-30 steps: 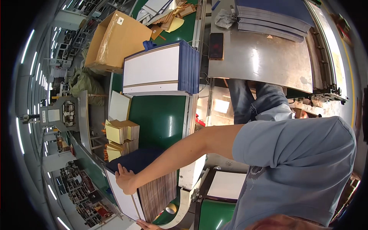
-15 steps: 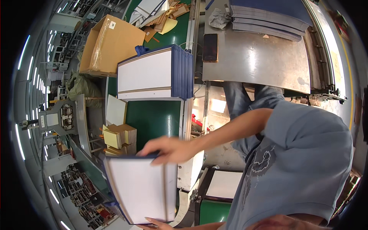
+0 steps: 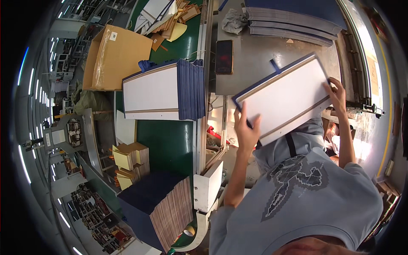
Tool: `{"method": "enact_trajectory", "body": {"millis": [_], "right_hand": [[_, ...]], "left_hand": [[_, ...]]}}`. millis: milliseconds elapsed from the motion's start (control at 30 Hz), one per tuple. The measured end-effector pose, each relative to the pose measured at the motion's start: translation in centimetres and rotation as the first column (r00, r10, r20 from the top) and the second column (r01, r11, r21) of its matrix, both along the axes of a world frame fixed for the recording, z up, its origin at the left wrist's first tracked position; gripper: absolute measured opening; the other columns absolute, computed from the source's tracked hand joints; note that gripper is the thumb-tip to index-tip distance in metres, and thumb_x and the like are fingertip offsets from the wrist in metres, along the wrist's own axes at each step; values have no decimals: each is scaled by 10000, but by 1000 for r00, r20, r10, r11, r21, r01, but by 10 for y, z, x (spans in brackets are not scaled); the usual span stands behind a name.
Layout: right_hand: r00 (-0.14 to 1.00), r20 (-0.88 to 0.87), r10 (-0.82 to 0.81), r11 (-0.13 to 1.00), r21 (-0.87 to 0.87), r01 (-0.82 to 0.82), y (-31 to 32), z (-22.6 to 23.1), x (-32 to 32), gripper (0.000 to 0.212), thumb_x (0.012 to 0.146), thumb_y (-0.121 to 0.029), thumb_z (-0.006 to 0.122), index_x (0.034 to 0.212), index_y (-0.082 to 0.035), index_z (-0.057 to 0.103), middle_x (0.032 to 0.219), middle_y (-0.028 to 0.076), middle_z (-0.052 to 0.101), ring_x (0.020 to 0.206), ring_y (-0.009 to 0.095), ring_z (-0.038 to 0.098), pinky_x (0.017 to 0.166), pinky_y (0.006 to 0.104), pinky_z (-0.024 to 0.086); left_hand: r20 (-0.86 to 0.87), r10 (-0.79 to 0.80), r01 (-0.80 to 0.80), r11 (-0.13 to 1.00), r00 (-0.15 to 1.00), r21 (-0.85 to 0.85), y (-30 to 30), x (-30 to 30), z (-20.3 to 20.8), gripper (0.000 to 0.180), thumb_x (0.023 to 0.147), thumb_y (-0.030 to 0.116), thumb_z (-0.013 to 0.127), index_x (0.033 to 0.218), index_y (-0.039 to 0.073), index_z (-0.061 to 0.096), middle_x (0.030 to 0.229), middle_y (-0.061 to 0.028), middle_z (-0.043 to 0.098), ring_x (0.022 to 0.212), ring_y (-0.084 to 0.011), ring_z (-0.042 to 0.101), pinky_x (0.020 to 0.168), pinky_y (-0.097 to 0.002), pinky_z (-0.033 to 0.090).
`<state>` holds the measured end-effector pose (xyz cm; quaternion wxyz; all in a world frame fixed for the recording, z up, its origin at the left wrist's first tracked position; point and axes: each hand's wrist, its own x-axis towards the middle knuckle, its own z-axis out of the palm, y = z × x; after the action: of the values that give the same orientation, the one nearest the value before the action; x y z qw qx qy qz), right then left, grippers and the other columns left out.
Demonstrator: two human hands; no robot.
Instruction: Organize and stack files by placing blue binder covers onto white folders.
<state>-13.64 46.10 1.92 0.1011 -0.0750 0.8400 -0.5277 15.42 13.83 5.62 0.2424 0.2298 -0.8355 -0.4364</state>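
I hold a cover board (image 3: 284, 101), white on its upper face, with a blue border, two brown strips and a blue ribbon tab on its far edge. My left hand (image 3: 248, 131) grips its left end, thumb on the white face and fingers around the edge. At the opposite end, my right hand (image 3: 336, 95) pinches the right edge. The board is tilted, above my lap and the near edge of the metal table (image 3: 272, 59). At lower left, a tall stack of blue boards (image 3: 146, 193) shows a dark blue top and layered brown-grey edges.
Left of me runs a green conveyor belt (image 3: 165, 144), bearing a row of blue-and-white covers (image 3: 153, 93), yellow-brown blocks (image 3: 129, 157) and cardboard scraps. A carton (image 3: 123, 57) stands beyond. On the metal table lie a phone (image 3: 224, 57), crumpled plastic (image 3: 233, 22) and stacked blue sheets (image 3: 293, 25).
Both hands have carried the cover board from the lower-left stack rightward to in front of me. My body has turned from the conveyor toward the metal table.
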Motion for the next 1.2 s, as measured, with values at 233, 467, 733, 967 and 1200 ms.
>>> {"method": "enact_trajectory", "body": {"millis": [233,467,733,967,1200], "right_hand": [[914,-260,-312,844,365,392,70,-58,-17,489,924,-384,884,1298,-82,794,1487,141,611,1146,237,694,986,389,573],[842,-510,-175,836,375,400,58,-58,-6,270,948,-284,856,1145,-101,832,1504,172,595,1246,318,682,1039,422,553],[853,-476,-212,886,275,373,53,-60,-3,170,955,-195,841,1077,-78,829,1479,167,625,1210,296,707,991,417,584],[801,-595,-64,775,477,416,36,-44,-1,131,972,-180,815,1043,-69,818,1488,171,616,1254,323,684,1034,437,569],[867,-498,25,978,190,81,-114,-25,1,86,924,-68,826,1006,-70,805,1486,170,615,1289,354,662,1065,470,554]], "left_hand": [[-21,-205,201,972,979,-118,0,-142,-57,722,883,128,871,1514,-32,559,1682,-358,279,1451,-512,503,1159,-517,490],[-30,-180,175,977,983,-122,1,-163,-82,522,898,120,851,1370,-32,689,1613,-374,419,1446,-534,508,1202,-543,459],[-135,-206,194,976,969,-98,-2,-165,-88,439,908,82,829,1323,-17,727,1605,-330,476,1460,-508,515,1193,-528,466],[-127,-262,234,952,957,-198,-11,-162,-102,368,924,67,795,1284,13,741,1616,-297,484,1442,-502,530,1186,-530,471],[-260,-127,130,992,957,-8,-7,-154,-96,137,915,23,792,1040,17,736,1164,-173,683,1012,-373,703,887,-475,556]]}}
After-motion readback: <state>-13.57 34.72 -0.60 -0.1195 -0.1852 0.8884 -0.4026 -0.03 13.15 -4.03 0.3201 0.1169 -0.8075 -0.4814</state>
